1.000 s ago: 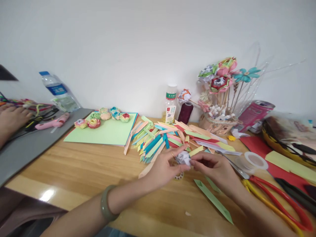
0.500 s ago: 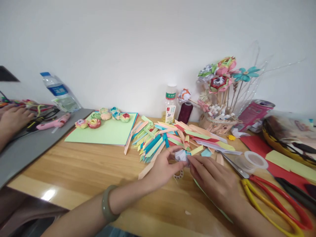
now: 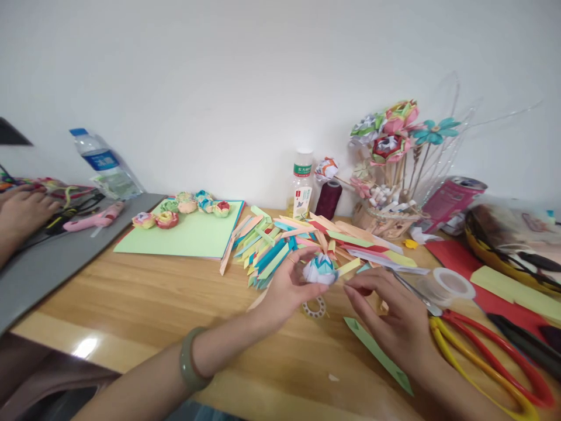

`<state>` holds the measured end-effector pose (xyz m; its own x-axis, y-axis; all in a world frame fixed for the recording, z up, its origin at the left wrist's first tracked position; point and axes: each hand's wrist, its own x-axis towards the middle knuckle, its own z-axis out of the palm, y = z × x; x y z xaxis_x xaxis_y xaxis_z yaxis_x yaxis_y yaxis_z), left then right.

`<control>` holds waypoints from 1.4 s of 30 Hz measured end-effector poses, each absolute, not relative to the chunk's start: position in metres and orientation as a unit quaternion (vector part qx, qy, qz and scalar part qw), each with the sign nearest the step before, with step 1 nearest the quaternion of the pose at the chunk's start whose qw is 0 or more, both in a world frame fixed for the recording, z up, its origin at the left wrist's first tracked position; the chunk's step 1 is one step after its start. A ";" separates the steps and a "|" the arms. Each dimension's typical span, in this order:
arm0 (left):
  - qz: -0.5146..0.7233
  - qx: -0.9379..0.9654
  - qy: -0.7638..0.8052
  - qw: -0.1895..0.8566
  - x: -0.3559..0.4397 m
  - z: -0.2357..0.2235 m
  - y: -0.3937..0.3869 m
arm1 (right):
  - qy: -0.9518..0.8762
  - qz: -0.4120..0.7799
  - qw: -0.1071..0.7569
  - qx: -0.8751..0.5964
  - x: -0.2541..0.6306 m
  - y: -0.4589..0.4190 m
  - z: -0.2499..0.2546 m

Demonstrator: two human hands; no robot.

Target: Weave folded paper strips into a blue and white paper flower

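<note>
A small folded paper flower [image 3: 321, 270], white with light blue inside, sits between the thumb and fingers of my left hand [image 3: 291, 286]. Just to its right is my right hand [image 3: 385, 310], apart from the flower, with thumb and forefinger pinched together. Whatever that pinch may hold is too small to make out. Below the flower a pale ring with holes [image 3: 314, 307] lies on the wooden table. A green folded paper strip [image 3: 379, 356] rests partly under my right hand. Behind both hands spreads a pile of coloured paper strips [image 3: 272, 254].
Scissors [image 3: 442, 318] and a tape roll [image 3: 453, 285] lie to the right. Paper flowers sit on green paper [image 3: 175, 244]. Behind stand a bottle [image 3: 302, 187], a thread spool [image 3: 328, 200] and a flower basket [image 3: 385, 219]. At left, another person's hand [image 3: 26, 210] is near a pink glue gun [image 3: 94, 219].
My right hand has drawn away from the flower to the right. The flower has tilted in my left hand, so its blue inside shows. The ring and green strip are more exposed.
</note>
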<state>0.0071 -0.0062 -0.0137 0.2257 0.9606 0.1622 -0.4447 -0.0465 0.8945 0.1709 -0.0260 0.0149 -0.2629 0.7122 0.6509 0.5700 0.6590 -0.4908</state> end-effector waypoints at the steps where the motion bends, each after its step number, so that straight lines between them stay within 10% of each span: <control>1: 0.563 0.479 0.276 0.615 0.007 -0.014 -0.006 | -0.788 0.113 0.444 -0.411 0.170 -0.027 0.016; 11: 0.538 0.691 0.320 0.361 0.000 -0.006 -0.014 | -0.617 0.474 0.373 -0.506 0.157 -0.027 0.025; 18: 0.494 0.737 0.329 0.322 -0.001 -0.005 -0.020 | -0.594 0.502 0.366 -0.511 0.157 -0.026 0.025; 42: 0.477 0.395 0.294 0.728 0.005 -0.004 -0.011 | -0.611 0.457 0.434 -0.479 0.165 -0.016 0.015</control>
<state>0.0051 -0.0106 -0.0039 0.3728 0.9265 -0.0511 -0.4615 0.2329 0.8560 0.1647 -0.0157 0.0145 -0.1655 0.9819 0.0925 0.1884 0.1236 -0.9743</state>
